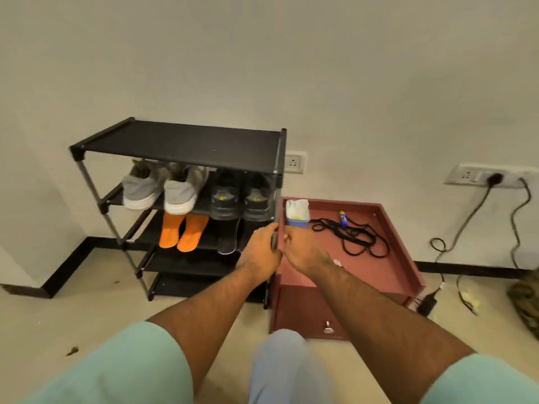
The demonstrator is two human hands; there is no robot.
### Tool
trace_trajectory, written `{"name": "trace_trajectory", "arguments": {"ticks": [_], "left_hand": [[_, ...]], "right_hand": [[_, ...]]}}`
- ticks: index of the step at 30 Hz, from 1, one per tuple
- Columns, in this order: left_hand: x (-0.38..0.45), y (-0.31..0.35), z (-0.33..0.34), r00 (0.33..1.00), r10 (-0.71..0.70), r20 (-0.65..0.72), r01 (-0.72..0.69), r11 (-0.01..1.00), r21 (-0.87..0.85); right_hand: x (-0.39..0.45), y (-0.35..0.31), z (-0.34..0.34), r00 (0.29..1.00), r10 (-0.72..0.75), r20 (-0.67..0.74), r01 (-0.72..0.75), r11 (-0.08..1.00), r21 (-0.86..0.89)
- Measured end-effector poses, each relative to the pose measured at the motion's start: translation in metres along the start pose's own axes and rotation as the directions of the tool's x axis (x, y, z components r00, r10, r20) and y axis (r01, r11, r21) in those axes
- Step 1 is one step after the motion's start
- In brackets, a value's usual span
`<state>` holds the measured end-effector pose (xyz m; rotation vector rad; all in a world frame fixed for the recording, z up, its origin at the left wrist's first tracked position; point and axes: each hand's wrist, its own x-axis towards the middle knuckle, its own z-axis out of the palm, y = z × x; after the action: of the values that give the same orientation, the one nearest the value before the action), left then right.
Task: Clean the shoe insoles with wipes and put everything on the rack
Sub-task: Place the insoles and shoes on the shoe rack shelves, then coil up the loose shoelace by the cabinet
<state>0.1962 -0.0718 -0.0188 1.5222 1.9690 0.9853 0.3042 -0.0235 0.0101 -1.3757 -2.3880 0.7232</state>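
left hand (261, 248): curled round a dark flat thing (274, 242), held upright at the rack's front right post; likely a dark insole, can't confirm
right hand (303, 249): just beside the left, fingers bent toward the same dark thing; whether it actually grips it, can't tell
rack (186, 142): black, several tiers, against the wall; top shelf bare
grey shoes (163, 188): pair on second tier, left side, heels facing out
black shoes (240, 198): pair on the same tier, right side, heels out, yellow mark on each heel
orange insoles (182, 233): two, side by side on third tier, below the grey shoes
third tier right: dark shapes below the black shoes, too dim to identify
red cabinet (388, 258): low, touching the rack's right side, raised rim round the top, knob on the front
wipes tub (297, 214): blue, white wipes sticking out, back left corner of cabinet top
black laces (353, 236): loose tangle mid cabinet top
blue tube (343, 218): small, lying just behind the laces
wall sockets (490, 177): right of cabinet, one plug in, cables trailing to the floor
charger (426, 301): black, on floor by the cabinet's right front corner
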Motion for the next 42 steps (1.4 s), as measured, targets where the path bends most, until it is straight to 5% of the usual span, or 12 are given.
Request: {"name": "trace_trajectory", "arguments": {"ticks": [9,24,29,35,37,39,42], "left_hand": [[0.041,0.015,0.066,0.983,0.044,0.180,-0.071,0.986,0.148],[0.159,-0.065,0.192,0.905,0.020,0.424,-0.118,0.971,0.207],[0.202,-0.089,0.227,0.871,-0.094,0.482,-0.060,0.954,0.294],[0.210,-0.101,0.244,0.875,-0.111,0.471,-0.175,0.835,0.522],[0.207,-0.106,0.242,0.865,-0.106,0.491,-0.133,0.895,0.426],[0.203,-0.107,0.233,0.892,-0.028,0.452,-0.045,0.988,0.150],[0.188,-0.089,0.207,0.959,0.100,0.267,-0.029,0.966,-0.257]], "right_hand": [[0.010,0.077,-0.021,0.994,0.098,-0.036,-0.098,0.995,0.002],[0.099,0.253,0.031,0.905,0.425,-0.021,-0.425,0.901,-0.081],[0.144,0.308,0.049,0.894,0.449,-0.004,-0.444,0.882,-0.158],[0.171,0.336,0.068,0.888,0.453,-0.083,-0.447,0.805,-0.390],[0.170,0.328,0.067,0.902,0.419,-0.108,-0.425,0.812,-0.401],[0.161,0.309,0.064,0.942,0.306,-0.141,-0.333,0.905,-0.264],[0.124,0.264,0.061,0.979,-0.002,-0.204,-0.002,1.000,-0.017]]}}
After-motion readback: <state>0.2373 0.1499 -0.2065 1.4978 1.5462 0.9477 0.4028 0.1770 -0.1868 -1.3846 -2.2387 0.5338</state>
